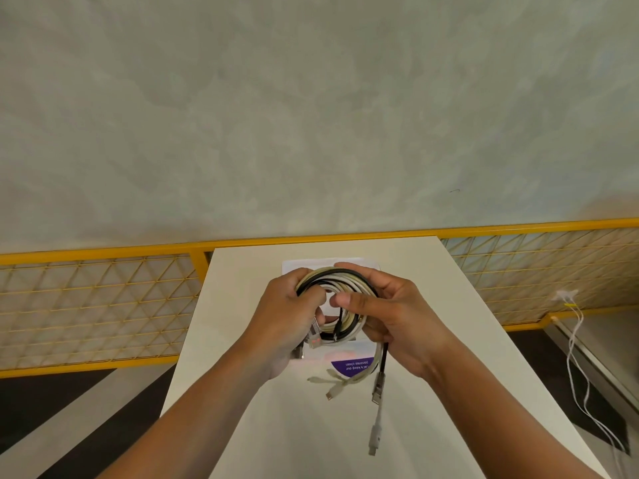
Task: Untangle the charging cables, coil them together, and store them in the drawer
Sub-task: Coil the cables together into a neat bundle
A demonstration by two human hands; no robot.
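Over white table (446, 292), curled hands (290, 316) (397, 316) grip cable coil (345, 280).

Table (294, 426) w/ purple-print sheet (349, 366); yellow mesh fence (86, 305) behind; white cords (566, 296) rt.

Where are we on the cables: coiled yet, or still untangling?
Untangling looks done: the black and white cables sit together in one cable coil. In hand: the left hand and right hand both grip it above the white table. Left to do: several loose ends hang below with their plugs, not yet wound in, and the coil needs storing; no drawer is in view.
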